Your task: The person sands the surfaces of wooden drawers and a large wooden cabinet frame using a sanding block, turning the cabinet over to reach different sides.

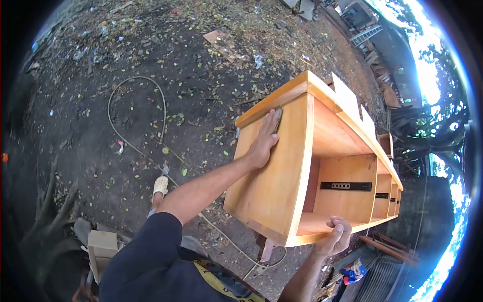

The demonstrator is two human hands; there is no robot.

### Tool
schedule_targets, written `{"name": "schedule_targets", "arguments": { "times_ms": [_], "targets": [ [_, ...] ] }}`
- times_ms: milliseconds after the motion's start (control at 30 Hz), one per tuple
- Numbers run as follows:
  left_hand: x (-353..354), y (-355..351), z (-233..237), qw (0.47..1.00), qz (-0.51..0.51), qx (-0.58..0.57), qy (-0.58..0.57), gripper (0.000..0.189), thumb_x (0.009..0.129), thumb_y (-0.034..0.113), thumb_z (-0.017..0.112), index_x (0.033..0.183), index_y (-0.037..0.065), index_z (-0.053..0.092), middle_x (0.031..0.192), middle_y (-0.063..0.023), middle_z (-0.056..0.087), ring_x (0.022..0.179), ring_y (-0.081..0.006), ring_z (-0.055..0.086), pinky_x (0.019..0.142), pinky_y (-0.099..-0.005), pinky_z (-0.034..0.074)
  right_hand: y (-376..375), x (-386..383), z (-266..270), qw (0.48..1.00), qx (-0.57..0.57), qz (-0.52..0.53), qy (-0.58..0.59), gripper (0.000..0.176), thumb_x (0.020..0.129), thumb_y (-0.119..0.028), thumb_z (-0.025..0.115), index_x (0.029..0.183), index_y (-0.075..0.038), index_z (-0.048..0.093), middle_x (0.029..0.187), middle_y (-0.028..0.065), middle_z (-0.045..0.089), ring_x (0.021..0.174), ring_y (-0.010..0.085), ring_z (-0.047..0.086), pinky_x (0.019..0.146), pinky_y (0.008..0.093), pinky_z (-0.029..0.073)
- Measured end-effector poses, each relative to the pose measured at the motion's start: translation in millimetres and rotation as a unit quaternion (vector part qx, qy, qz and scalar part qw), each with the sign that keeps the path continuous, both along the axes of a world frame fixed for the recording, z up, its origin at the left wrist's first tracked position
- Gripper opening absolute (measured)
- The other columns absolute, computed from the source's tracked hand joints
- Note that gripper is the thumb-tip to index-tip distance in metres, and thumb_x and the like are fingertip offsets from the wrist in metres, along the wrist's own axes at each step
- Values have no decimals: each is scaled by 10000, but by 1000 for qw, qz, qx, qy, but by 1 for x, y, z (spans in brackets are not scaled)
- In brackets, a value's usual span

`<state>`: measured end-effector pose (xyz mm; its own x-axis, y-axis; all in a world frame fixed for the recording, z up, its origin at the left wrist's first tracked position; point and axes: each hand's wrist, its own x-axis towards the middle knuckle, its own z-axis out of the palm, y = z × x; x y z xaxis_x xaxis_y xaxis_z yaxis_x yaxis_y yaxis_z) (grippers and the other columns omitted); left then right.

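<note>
A varnished wooden cabinet [271,171] stands tilted in view, its long open front facing right. My left hand [262,143] lies on its broad side panel, fingers stretched out, pressing a thin grey-green sheet [278,119] that looks like sandpaper. Most of the sheet is hidden under the fingers. My right hand [334,237] overlaps the lower front edge of the cabinet, its fingers curled. Whether it holds anything there cannot be made out. Inside the open compartments are black metal drawer slides [346,186].
A hose or cable [165,108] loops across the leaf-strewn dirt ground. One foot in a pale clog [160,185] shows beside it. A cardboard box [102,245] stands at lower left. Wooden planks [387,249] and corrugated sheets [370,277] lie at lower right; a ladder [366,35] is farther back.
</note>
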<state>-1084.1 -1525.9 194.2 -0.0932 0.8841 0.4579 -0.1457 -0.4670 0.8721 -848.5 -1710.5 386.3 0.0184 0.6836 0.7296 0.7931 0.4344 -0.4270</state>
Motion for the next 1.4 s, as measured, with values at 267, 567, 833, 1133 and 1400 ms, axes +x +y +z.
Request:
{"name": "schedule_targets", "arguments": {
  "times_ms": [267,567,833,1133,1400],
  "targets": [
    [24,-188,22,997,-50,-41,49,873,1111,524,298,1724,-35,28,1808,-261,-31,1674,-432,-65,1340,-558,-24,4,-3,1,1000,11,5,-6,327,1079,-221,533,925,28,677,858,138,726,699,179,642,731,355,544],
    [1,-69,47,999,-33,16,29,800,1125,439,300,1727,-24,50,1814,-245,-7,1675,-427,-55,1347,-518,-22,2,-7,2,1000,21,3,-1,331,1074,-220,533,921,31,684,848,138,731,693,186,647,708,361,547],
    [7,-119,57,999,-31,2,42,802,1122,424,303,1713,-63,64,1807,-266,-14,1674,-431,-57,1347,-525,-17,3,-7,4,1000,20,0,-11,343,1068,-223,525,920,40,690,828,135,724,692,201,646,705,374,551],
    [-5,-68,89,994,-46,90,46,858,1074,435,362,1722,-44,66,1810,-257,-2,1672,-446,-63,1343,-548,-18,3,-10,4,1000,23,-6,-2,354,1060,-237,531,909,38,694,815,133,715,687,200,636,713,382,554],
    [-3,-47,68,997,-38,57,17,814,1062,346,352,1730,-24,69,1819,-231,-5,1677,-422,-58,1344,-544,-11,-1,-11,4,1000,15,-23,-11,310,1033,-191,521,897,36,682,831,139,727,671,197,629,678,371,548]
  ]
}}
